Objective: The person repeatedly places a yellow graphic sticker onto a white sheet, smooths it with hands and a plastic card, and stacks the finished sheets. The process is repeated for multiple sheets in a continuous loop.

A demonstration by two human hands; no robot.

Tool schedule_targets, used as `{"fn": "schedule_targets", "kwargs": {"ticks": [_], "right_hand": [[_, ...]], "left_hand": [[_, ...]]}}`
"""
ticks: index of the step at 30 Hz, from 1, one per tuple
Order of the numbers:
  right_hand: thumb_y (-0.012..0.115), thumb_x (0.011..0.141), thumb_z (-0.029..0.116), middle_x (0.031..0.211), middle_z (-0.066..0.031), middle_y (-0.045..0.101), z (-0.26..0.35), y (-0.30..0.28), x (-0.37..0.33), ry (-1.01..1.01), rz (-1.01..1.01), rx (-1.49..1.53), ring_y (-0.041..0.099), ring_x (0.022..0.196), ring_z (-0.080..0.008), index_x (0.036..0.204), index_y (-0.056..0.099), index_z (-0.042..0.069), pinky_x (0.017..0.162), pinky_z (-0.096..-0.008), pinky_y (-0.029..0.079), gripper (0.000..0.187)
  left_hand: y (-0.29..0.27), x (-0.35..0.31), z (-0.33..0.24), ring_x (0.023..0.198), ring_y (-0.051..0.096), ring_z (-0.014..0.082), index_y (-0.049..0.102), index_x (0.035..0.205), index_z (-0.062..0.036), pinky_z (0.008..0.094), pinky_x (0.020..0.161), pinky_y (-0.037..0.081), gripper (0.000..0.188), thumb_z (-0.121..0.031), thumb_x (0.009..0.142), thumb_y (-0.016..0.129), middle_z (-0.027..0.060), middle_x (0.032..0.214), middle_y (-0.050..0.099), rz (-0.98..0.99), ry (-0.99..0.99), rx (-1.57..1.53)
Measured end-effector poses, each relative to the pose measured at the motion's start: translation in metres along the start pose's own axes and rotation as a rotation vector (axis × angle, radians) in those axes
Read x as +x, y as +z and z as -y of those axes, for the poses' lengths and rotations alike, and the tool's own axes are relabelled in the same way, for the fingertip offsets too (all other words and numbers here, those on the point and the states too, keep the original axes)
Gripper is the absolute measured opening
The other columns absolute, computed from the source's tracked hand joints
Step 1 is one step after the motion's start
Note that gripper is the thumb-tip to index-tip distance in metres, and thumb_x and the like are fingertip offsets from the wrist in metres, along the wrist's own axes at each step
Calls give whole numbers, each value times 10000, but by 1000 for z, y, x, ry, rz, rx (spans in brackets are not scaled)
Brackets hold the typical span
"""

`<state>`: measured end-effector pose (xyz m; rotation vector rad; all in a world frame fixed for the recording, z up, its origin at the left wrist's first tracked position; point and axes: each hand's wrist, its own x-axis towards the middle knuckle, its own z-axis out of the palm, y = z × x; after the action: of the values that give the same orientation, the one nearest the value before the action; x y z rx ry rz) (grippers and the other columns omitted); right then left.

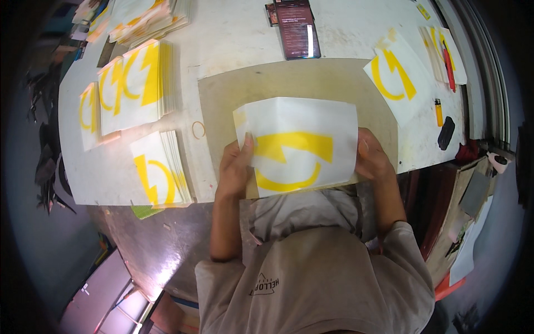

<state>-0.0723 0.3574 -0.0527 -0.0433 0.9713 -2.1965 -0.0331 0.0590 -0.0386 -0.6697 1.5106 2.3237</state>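
Between my hands is a white paper sheet printed with a yellow curved arrow-like shape. It is raised over a grey-beige board, and a soft fold runs down from its top edge. My left hand pinches the sheet's left edge, thumb on the front and the other fingers mostly hidden behind. At the right edge, my right hand is closed on the paper, its fingertips partly covered by it.
Stacks of similar yellow-printed papers lie on the left, with a smaller stack nearer me. A phone lies beyond the board. To the right are another printed sheet, a red pen, a yellow lighter and a black object.
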Motion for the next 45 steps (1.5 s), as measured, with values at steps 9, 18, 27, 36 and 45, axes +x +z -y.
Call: {"fn": "schedule_targets", "kwargs": {"ticks": [9,18,27,36,45], "right_hand": [[510,1097,310,1425,-160,602,-20,-4,19,103,137,330,629,1270,-242,1514,434,-30,1057,-396,514,543],[540,1098,324,1416,-118,608,-9,13,37,152,-161,82,620,1274,-212,1504,446,-9,1041,-362,535,534],[748,971,149,1405,-119,617,11,-10,23,-92,176,-226,594,1274,-185,1474,490,-27,1102,-395,462,592],[757,920,-26,948,-15,719,-2,8,35,-108,-386,-671,621,808,-27,1286,611,-40,697,-191,466,395],[766,922,5,953,-50,705,-13,19,45,-140,-556,-783,620,787,-59,1313,607,-52,672,-230,487,426]], "left_hand": [[-14,-3,-3,956,629,130,678,1184,37,260,866,493,379,-298,1115,515,68,1072,710,39,138,126],[-9,-15,0,888,612,76,691,1157,26,254,767,500,278,-217,1026,665,53,1008,702,-7,154,230],[-16,23,-8,1288,581,230,471,1487,18,357,1092,461,540,-212,1029,644,127,1430,590,338,-82,-315],[1,20,-7,1351,543,273,404,1508,5,406,1052,495,886,-1,761,879,175,1475,545,36,102,320],[26,-8,39,1289,622,328,732,1229,-56,503,1104,453,358,-80,874,770,112,1356,680,-28,1012,1480]]}}
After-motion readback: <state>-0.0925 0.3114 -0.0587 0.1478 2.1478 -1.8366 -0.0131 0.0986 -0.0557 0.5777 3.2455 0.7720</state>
